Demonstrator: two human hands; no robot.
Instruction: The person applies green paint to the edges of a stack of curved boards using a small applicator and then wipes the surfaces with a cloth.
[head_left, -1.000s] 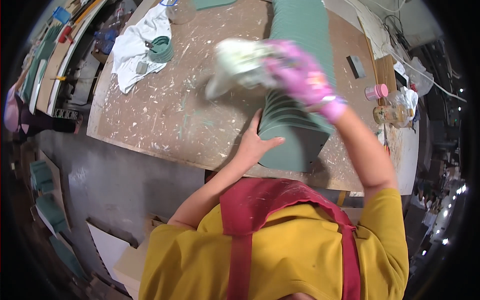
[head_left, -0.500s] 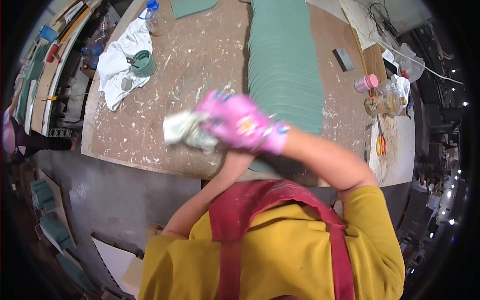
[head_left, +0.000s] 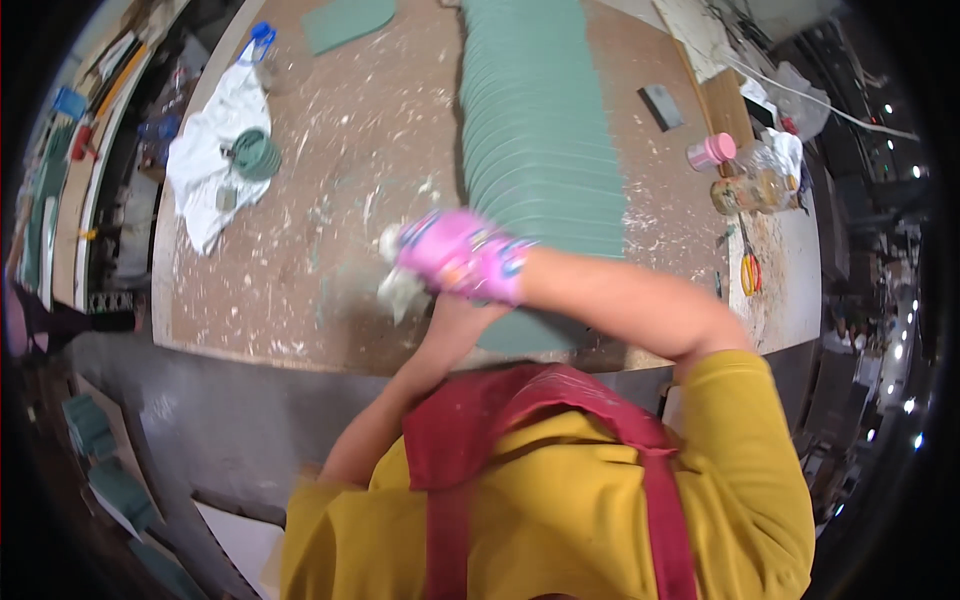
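a pale, crumpled cloth [head_left: 402, 285] is gripped in the right hand [head_left: 460, 255], which is covered by a pink patterned glove and is closed around the cloth so that a wad hangs out to the left of the fingers, pressed low over the paint-flecked wooden worktable [head_left: 330, 200]; held bunched like this, the cloth appears suited to wiping the board surface. the right arm is reached across the body from the right side, and the left hand [head_left: 462, 312] is mostly hidden beneath the gloved wrist, so it cannot be told whether it is open or closed or what it touches; its forearm is seen running up from the lower edge to the near end of the row of green tiles [head_left: 545, 150]. the tiles are laid overlapping like shingles in a long band running away from the table's near edge, just to the right of the cloth, probably so that each one can be taken in turn. well apart on the left a white rag [head_left: 200, 170] is spread with a small green bowl [head_left: 256, 155] on it, and a clear bottle with a blue cap [head_left: 262, 45] is stood beyond. at the far right a pink-lidded jar [head_left: 712, 152] and orange-handled scissors [head_left: 748, 270] are kept out of the working area.
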